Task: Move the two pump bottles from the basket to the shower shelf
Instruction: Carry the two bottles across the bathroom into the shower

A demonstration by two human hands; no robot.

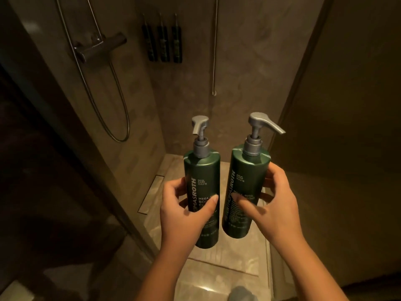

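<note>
**Two green pump bottles held up at the shower entrance**

The room is a dim shower stall with mottled beige stone walls and a pale marble floor point(219, 255). A narrow drain slot point(152, 194) runs along the floor on the left. On the far left wall a chrome mixer bar point(99, 47) carries a looping hose point(117, 118); three dark bottles point(162, 43) hang in a row on the far wall.

The left hand point(184, 211) is wrapped around the left pump bottle point(202, 187), thumb across its label, fingers curled behind. The right hand point(273, 205) clasps the right pump bottle point(245, 192) the same way. Both bottles are upright, lifted clear of the floor, side by side and just apart, with grey pump heads on top.
</note>
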